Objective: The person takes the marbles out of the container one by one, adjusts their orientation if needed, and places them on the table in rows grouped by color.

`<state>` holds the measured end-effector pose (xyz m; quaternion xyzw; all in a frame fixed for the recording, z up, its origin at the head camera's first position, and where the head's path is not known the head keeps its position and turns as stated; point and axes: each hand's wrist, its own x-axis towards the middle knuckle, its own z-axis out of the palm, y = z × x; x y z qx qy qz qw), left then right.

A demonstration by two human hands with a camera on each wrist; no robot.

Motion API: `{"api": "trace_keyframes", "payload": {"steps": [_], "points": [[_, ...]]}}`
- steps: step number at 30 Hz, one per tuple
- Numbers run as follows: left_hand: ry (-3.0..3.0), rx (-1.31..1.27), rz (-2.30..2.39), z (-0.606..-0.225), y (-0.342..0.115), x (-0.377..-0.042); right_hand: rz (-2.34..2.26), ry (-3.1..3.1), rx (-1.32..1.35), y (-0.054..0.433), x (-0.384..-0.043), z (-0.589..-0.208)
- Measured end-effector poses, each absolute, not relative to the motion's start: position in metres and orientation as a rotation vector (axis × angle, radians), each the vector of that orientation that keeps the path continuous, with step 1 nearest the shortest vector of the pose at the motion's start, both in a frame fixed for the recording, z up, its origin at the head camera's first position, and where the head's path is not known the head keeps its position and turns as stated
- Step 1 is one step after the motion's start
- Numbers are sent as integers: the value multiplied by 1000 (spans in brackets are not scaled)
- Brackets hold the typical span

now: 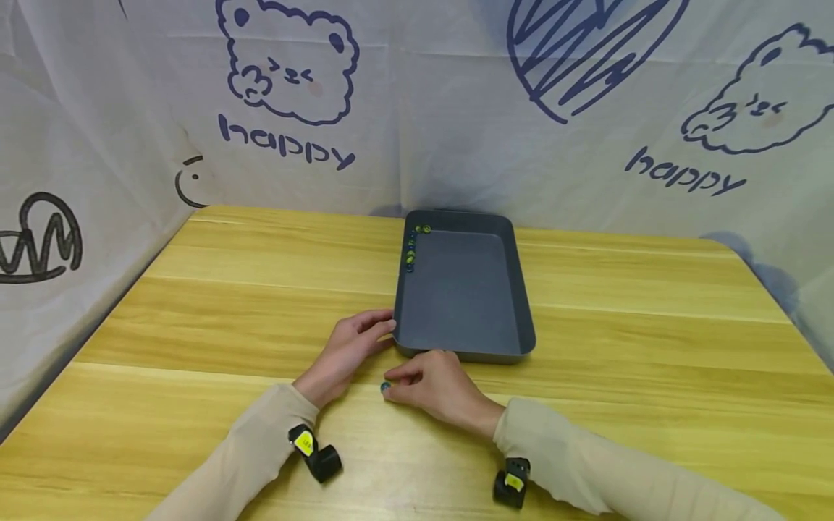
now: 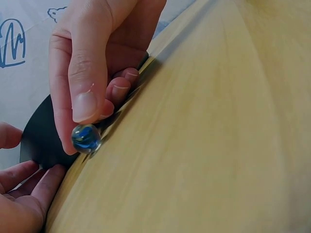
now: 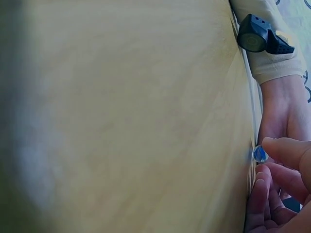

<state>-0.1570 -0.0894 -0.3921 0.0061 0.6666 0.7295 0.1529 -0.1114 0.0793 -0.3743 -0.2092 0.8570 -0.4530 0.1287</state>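
Note:
My right hand [image 1: 443, 387] pinches a clear glass marble with a blue swirl [image 2: 86, 139] at the tips of its thumb and index finger. The marble is close over the table, just in front of the grey tray [image 1: 465, 357]. My left hand [image 1: 342, 354] touches the outside of that tray at its near left corner, fingers fairly straight. Inside the tray, several green and blue marbles [image 1: 410, 257] line the left wall up to the far left corner. In the right wrist view the pinched marble [image 3: 260, 154] overlaps the left hand behind it.
The wooden table [image 1: 651, 347] spreads out on both sides of the tray. A white cloth [image 1: 443, 145] with drawings hangs behind it and along the left side. Small black cameras [image 1: 323, 463] are strapped to both sleeved wrists.

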Motion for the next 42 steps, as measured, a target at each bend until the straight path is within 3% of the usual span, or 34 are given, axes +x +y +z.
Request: {"api": "trace_keyframes", "payload": {"steps": [17,27,42], "points": [[1901,43,2106,-391,-89,-157,-1317,2342,-781,102,-109,-369],[1900,37,2111,-393,-89,-158,-1522,2168,-676,118,-106,-358],[1939,62,2107,-395,-90,-156,-1736,2367,-479,127,-141,-328]]}}
